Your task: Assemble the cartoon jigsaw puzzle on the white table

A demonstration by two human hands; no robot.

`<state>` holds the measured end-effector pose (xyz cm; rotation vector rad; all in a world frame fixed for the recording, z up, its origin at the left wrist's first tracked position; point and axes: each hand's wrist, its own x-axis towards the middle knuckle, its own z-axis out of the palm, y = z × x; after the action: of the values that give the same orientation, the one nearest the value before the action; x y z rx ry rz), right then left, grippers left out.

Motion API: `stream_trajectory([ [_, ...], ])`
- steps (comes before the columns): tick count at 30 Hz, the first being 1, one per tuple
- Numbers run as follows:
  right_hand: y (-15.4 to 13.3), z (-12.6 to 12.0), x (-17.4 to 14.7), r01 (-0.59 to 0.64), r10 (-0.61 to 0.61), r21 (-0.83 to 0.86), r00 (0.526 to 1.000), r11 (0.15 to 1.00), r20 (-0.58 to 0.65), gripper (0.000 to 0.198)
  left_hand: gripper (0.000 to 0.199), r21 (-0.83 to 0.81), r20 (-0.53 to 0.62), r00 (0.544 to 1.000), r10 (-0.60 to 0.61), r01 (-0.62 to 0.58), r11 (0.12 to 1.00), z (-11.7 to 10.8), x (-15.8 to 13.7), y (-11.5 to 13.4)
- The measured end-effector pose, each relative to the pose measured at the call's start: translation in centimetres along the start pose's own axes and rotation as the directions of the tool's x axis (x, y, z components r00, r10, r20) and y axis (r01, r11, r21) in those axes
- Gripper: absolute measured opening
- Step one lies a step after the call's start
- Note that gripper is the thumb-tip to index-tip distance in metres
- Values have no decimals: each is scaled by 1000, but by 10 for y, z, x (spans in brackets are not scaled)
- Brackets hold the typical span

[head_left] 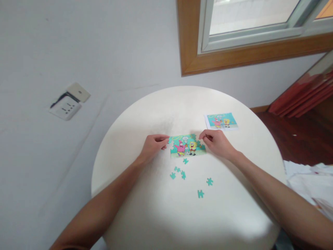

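Note:
A partly assembled jigsaw puzzle with cartoon figures on teal lies on the table between my hands, with gaps along its left and right sides. At its upper left corner, my left hand pinches a small teal puzzle piece against the edge. My right hand is closed at the upper right edge, thumb and forefinger together; whether a piece is between them is hidden. Several loose teal pieces lie nearer to me, among them one just below the puzzle and another farther right.
A reference picture card with the same scene lies beyond my right hand. The round white table stands against a wall with a socket and a wood-framed window. White papers or cloth sit off the right side.

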<state>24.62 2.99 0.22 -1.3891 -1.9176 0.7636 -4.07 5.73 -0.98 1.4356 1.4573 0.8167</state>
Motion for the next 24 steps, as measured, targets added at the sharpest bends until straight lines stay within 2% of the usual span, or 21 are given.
stream_trajectory([
  [12, 2, 1, -1, -12, 12, -3, 1000, 1000, 6, 21, 20, 84, 7, 999, 45, -45, 995, -3, -7, 1],
  [24, 3, 2, -1, -14, 14, 1, 1000, 1000, 13, 22, 21, 175, 55, 995, 85, -94, 980, 3, -9, 0],
])
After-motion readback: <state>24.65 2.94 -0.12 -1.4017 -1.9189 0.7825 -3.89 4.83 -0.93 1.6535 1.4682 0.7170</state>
